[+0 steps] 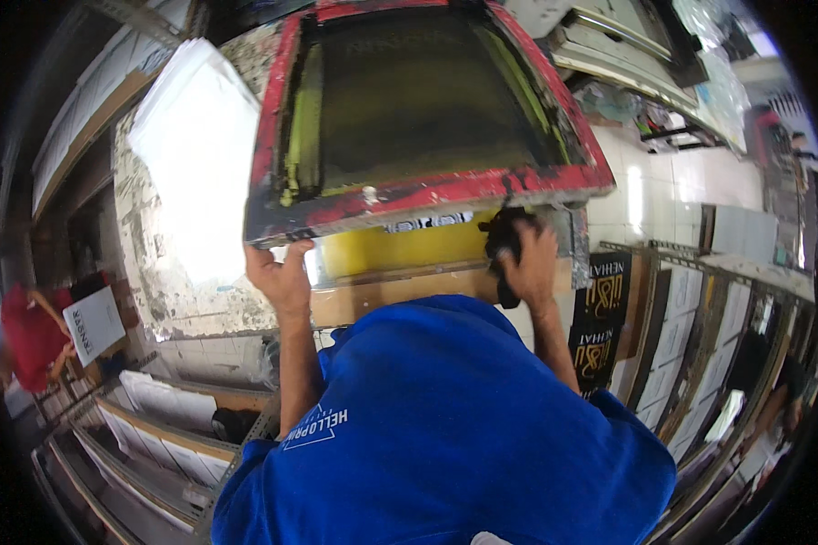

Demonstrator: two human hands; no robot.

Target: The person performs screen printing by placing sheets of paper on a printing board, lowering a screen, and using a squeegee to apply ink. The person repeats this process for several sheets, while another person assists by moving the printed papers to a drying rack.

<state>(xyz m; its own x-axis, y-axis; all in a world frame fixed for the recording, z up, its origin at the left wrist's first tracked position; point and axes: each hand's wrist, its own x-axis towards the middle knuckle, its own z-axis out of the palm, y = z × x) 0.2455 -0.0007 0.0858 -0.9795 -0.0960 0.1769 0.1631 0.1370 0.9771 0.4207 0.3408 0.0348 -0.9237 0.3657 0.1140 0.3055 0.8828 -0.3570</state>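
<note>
The grip of the left hand is closed at the near left corner of the red screen-printing frame, while the right hand has its fingers bent on a black object, and I cannot tell how firmly they press. White sheets lie to the left on the stained worktop, and the frame hides part of the yellow surface. The frame extends forward from the left grip, and the black object is directly at the right fingers, just beside the frame's near edge.
</note>
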